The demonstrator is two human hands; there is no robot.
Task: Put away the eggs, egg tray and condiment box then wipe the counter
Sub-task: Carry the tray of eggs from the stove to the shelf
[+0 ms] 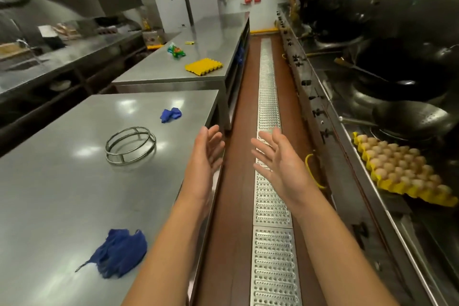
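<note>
Both hands, left [207, 154] and right [278, 156], are held out over the aisle, fingers straight, nothing grasped. Eggs [397, 164] are seen in a yellow tray [387, 185] by the woks; an empty tray [204, 66] lies on the far worktop [211, 32].

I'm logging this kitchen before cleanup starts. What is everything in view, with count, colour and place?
egg tray with eggs: one, yellow tray, pale brown eggs, on the stove ledge at right
empty egg tray: one, yellow, far counter
packet: one, green, far counter beyond the empty tray
small cloth: one, blue, near counter, far end
large cloth: one, dark blue, near counter, near end
wire ring stand: one, metal, near counter
woks: several, black, on the stove at right
floor grate: one strip, silver, aisle
left hand: open, over the near counter's edge
right hand: open, over the aisle
</note>
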